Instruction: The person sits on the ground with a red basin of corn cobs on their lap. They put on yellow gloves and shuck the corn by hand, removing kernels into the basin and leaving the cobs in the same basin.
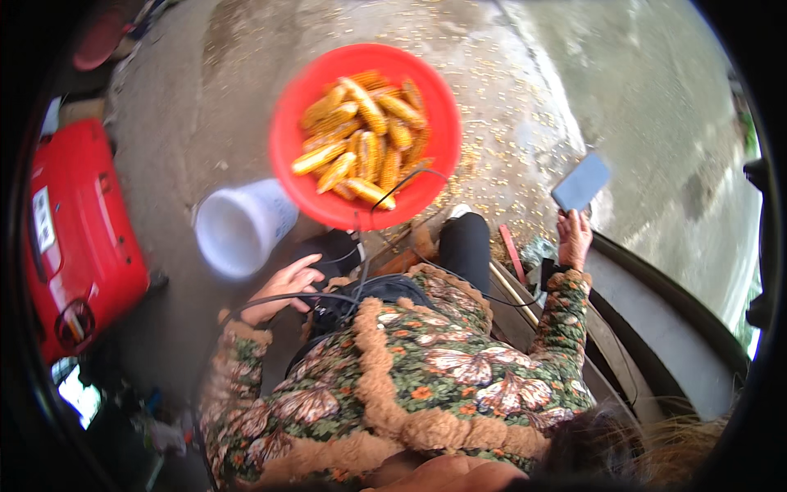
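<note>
My right hand (574, 238) is raised at the right and holds a flat grey-blue phone (580, 182) by its lower end. My left hand (283, 287) rests low at my lap with its fingers spread, touching black cables (361, 279) that run over my dark trousers. Just beyond my knees stands a round red basin (287, 123) filled with several yellow corn cobs (361, 139). A white plastic bucket (242, 225) lies tilted beside the basin, close to my left hand. My sleeves are floral with a furry trim.
A red machine body (74, 238) fills the left side. Loose corn kernels (500, 139) are scattered over the wet concrete ground beyond the basin. A curved grey ledge with wooden slats (656, 328) runs along the right.
</note>
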Motion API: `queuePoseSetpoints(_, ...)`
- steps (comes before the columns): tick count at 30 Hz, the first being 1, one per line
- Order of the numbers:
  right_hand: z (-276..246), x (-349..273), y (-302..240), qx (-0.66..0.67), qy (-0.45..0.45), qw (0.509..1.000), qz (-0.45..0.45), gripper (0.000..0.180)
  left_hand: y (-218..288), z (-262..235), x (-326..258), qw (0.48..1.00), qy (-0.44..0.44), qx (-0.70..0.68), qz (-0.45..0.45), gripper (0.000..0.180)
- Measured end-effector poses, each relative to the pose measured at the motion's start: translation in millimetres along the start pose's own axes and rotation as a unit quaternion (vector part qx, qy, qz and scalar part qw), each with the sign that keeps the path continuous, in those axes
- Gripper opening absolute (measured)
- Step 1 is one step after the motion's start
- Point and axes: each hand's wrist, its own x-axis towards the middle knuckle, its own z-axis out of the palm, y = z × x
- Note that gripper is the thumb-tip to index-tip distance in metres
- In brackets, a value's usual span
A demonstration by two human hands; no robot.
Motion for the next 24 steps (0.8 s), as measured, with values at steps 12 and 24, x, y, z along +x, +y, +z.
queuePoseSetpoints(12,-168,9,168,0.205,0.315,0.923,0.08,0.016,4,18,65,0.993,-0.004,0.119,-0.012,0.051)
queuePoseSetpoints(24,-251,59,280,0.381,0.474,0.793,0.042,0.011,-42,48,32,0.975,0.08,0.187,0.087,0.046)
